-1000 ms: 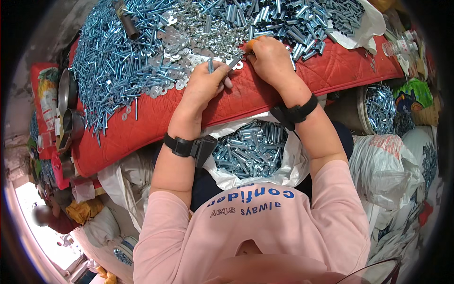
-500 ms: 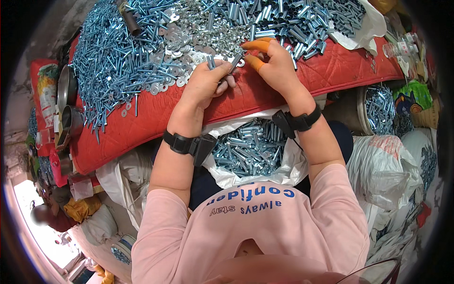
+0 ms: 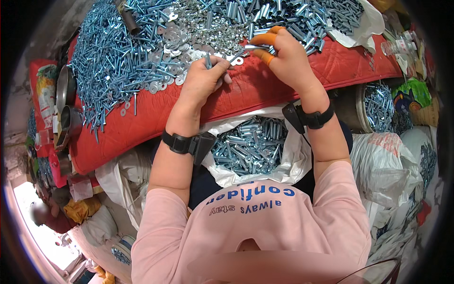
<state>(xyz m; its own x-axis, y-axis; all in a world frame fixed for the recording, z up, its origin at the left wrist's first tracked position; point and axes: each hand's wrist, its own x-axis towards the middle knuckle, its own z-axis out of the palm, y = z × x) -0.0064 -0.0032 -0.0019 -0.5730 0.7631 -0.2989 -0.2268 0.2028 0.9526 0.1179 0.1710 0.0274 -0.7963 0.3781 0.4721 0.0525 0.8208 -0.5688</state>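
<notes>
Both hands have edged up toward the pile since a moment ago. Right hand [image 3: 288, 59], at one o'clock, pinches a bolt [image 3: 248, 48] between orange-capped fingertips [image 3: 261, 39]; the bolt points toward nine o'clock. Left hand [image 3: 203, 78] is closed around another bolt [image 3: 208, 60] standing upright, over the red quilted pad [image 3: 255, 90].

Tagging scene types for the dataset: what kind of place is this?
Likely a small hardware sorting or assembly workspace, perhaps home-based: loose bolts and washers heaped on a red quilted pad, plus a white bag of metal parts on the lap.
</notes>
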